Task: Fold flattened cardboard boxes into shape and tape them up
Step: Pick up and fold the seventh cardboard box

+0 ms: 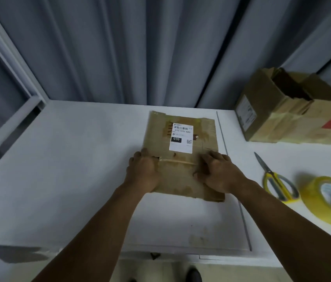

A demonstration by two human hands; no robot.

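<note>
A grey pleated curtain [160,47] hangs behind the white table [69,159], with 1 white window frame [12,123] at left.

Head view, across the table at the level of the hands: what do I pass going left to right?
Left hand → white shipping label → right hand → yellow-handled scissors → yellow tape roll. The flattened box lies under both hands, so it is left out.
</note>
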